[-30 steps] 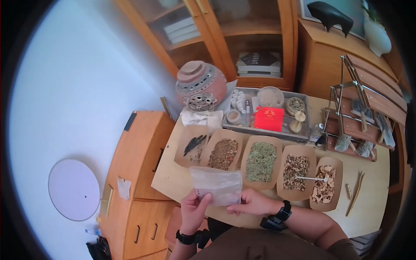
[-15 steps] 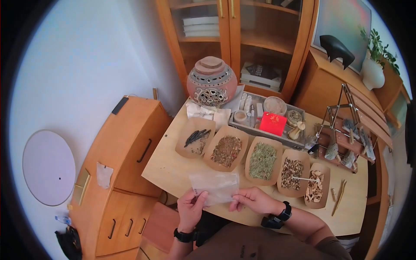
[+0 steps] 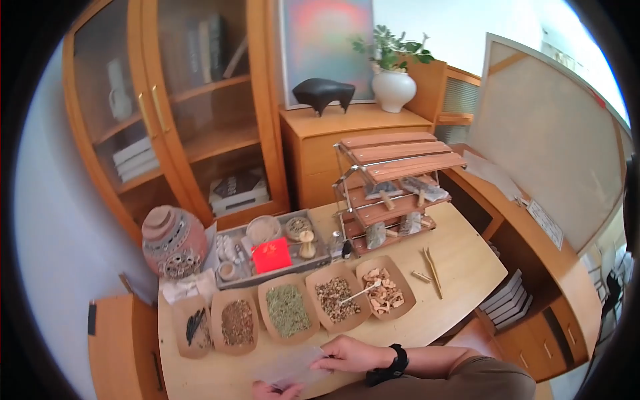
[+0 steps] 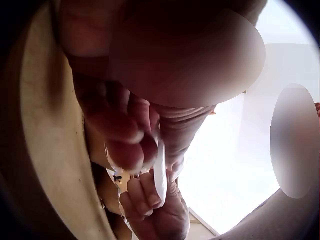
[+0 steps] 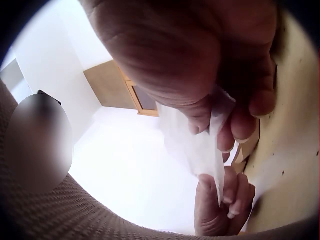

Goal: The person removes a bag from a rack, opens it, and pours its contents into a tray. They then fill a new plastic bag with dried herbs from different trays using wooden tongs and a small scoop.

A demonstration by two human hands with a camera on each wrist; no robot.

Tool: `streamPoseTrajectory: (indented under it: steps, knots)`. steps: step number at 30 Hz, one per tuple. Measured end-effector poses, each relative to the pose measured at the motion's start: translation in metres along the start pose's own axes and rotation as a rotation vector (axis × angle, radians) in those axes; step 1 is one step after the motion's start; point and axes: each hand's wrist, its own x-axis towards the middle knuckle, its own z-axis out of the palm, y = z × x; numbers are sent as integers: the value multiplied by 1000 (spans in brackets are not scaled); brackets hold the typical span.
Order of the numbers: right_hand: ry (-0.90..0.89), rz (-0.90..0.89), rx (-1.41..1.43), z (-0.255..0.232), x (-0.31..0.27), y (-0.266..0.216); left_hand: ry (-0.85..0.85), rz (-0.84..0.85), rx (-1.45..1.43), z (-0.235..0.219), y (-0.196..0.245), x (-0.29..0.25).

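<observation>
A translucent, empty-looking flat bag [image 3: 288, 368] is stretched between both hands over the table's front edge. My left hand [image 3: 275, 391], partly cut off by the frame, pinches its near left side. On the other side, my right hand [image 3: 350, 355] holds the edge between thumb and fingers. The right wrist view shows the whitish bag [image 5: 202, 150] running from the right thumb to the left hand [image 5: 222, 207]. Seen edge-on in the left wrist view, the bag [image 4: 160, 177] is a thin white strip. Just beyond it lies a paper tray of green dried herb [image 3: 288, 311].
Paper trays hold dark strips [image 3: 195, 325], brown herb bits [image 3: 237, 321], mixed pieces [image 3: 337, 298] and pale chips [image 3: 384, 295]; a white spoon [image 3: 363, 291] lies across two. Behind stand a grey tray with a red packet [image 3: 271, 255], a clay pot [image 3: 175, 241] and a wooden rack [image 3: 393, 160].
The head view has swung right, so the table and hands appear lower and further left. Both hands keep hold of the bag, which now lies flatter and lower in view.
</observation>
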Motion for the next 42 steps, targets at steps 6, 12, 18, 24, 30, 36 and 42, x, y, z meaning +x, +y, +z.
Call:
streamPoseTrajectory:
  steps: [6, 12, 18, 24, 30, 36, 42]
  knots:
    - [145, -48, -31, -11, -28, -1, -250, -126, -62, 21, 9, 20]
    - [305, -334, -133, -17, -33, 4, -361, -64, 218, 26, 36, 33]
    - [356, -299, -233, -22, -34, 3, -336, 71, 351, 27, 38, 45]
    - [626, -270, 15, -27, -38, 0, -411, 163, 279, 44, 47, 75]
    - [807, -304, -93, -51, -63, 0, -328, 152, 109, 74, 58, 110]
    - [938, -209, -133, -68, -84, 3, -192, 238, 199, 122, 60, 125]
    - [973, -172, 29, -79, -108, 18, -271, 282, -225, 155, 50, 123]
